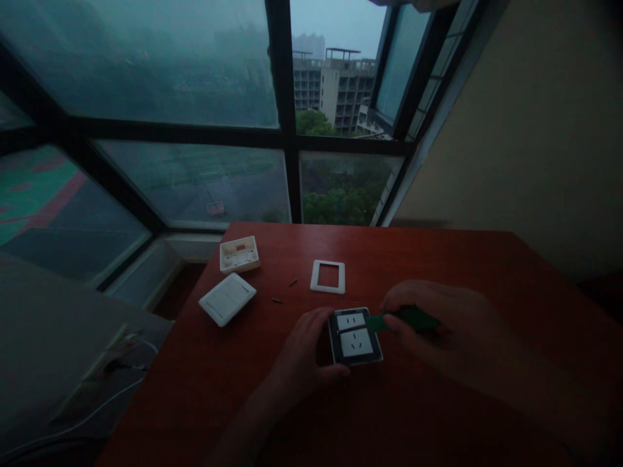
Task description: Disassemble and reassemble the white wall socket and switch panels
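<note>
A wall socket (357, 344) with white faces and a dark surround lies on the table. My left hand (304, 353) grips its left side, thumb at the near edge and fingers at the far corner. In my right hand (438, 318) is a green-handled screwdriver (406, 319), its dark shaft lying across the socket between the two white faces. The tip reaches the socket's left side; whether it sits in a screw I cannot tell. Beyond the socket lies a white cover frame (315, 277). Two small screws (277, 300) rest to its left.
A white switch panel (227, 299) and an open white mounting box (239, 254) lie near the left edge of the reddish-brown table (438, 256). Dark-framed windows rise behind it. White cables (104, 408) hang by a power strip at lower left.
</note>
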### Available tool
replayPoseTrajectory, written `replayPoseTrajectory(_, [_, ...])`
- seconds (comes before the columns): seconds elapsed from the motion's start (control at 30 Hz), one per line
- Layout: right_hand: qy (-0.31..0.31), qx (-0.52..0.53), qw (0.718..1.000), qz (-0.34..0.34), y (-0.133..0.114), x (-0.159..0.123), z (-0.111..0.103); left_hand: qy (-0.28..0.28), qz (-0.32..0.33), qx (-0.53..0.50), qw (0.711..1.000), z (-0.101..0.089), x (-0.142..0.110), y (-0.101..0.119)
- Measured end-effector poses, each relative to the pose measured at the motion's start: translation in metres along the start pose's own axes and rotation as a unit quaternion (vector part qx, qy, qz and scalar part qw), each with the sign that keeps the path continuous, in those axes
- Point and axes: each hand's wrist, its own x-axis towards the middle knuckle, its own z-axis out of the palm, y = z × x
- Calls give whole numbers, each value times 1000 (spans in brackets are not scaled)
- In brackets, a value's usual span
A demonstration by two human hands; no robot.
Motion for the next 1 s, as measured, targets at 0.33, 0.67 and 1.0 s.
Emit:
replayPoseTrajectory(0.33, [-4, 9, 1000, -21, -6, 7, -2, 0, 9, 0, 1000, 0, 0, -1])
replayPoseTrajectory(0.67, [0, 19, 1000, -13, -7, 8, -1, -3, 9, 12, 1000, 2, -1, -2])
replayPoseTrajectory(1.0, [-41, -13, 999, -26, -16, 20, -3, 5, 26, 6, 1000, 2, 0, -4])
